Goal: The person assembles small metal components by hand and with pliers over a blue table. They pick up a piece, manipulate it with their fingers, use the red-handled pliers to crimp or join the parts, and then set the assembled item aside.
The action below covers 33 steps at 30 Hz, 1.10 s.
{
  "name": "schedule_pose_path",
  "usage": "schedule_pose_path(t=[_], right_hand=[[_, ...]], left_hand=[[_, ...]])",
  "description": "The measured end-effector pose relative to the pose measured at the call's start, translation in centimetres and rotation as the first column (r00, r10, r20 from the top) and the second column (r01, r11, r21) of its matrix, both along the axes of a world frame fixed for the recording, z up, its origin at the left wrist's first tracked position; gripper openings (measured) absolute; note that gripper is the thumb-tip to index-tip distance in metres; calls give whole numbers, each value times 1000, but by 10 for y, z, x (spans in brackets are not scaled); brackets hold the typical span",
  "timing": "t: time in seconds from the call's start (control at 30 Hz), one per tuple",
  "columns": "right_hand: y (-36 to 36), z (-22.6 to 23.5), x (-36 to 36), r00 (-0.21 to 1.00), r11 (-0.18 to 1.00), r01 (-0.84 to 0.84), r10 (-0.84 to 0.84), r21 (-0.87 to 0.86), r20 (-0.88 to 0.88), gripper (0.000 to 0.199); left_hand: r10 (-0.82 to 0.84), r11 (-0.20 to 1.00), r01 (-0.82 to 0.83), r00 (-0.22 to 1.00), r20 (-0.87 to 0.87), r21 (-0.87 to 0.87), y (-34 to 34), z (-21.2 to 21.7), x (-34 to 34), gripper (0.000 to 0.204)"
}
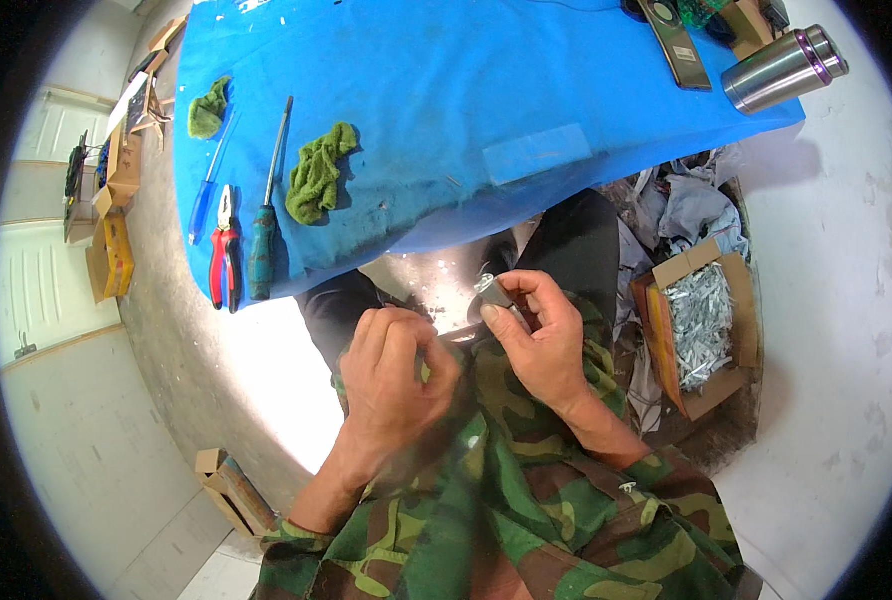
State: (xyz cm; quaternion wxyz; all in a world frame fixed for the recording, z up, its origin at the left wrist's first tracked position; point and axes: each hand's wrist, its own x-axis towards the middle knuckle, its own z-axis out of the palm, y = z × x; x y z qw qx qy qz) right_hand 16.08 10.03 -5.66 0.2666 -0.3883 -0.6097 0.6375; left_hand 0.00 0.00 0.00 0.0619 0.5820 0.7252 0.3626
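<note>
One small silvery cylinder (491, 291) sits pinched between the thumb and fingers of the right grip (544, 335), its bright end showing beyond the thumb. Just to the left of it, the left grip (396, 370) hangs with fingers curled inward; whether it holds anything cannot be told, as the back of the hand hides the fingertips. Camouflage sleeves (396, 555) lie behind both grips, and a blue-covered surface (416, 80) spreads out ahead of them. Forward and left of the left grip, red-and-blue-handled pliers (225, 262) rest between a teal-handled screwdriver (262, 255) and a slim blue-handled screwdriver (201, 210). A crumpled green cloth (316, 175) lies ahead of the left grip, with a smaller green rag (208, 110) farther off to the left. To the right of the right grip, an open cardboard box (668, 350) contains shiny silvery pieces (699, 320), while a steel flask (778, 74) occupies the surface's corner, well apart, ahead and to the right
</note>
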Motion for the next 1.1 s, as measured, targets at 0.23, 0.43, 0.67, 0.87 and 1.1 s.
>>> schedule_pose_path(t=[0.23, 0.43, 0.67, 0.87, 1.1], right_hand=[[-7, 4, -5, 975, 980, -75, 33, -186, -220, 33], [-4, 5, -5, 966, 973, -107, 53, -204, -253, 32], [1, 6, -2, 972, 991, -97, 74, -94, -222, 30], [0, 4, -2, 977, 996, -80, 69, -43, -203, 28], [-2, 0, -2, 986, 998, -62, 61, -1, -153, 32]], left_hand=[[48, 995, -28, 976, 212, -99, -3, 6, -5, 16], [68, 990, -19, 932, 355, -139, 2, 8, -8, 10], [148, 972, -35, 862, 485, -234, 5, 11, -2, 12], [100, 979, -10, 894, 437, -204, 3, 7, 1, 20], [20, 994, 11, 963, 269, -112, 6, 7, 5, 29]])
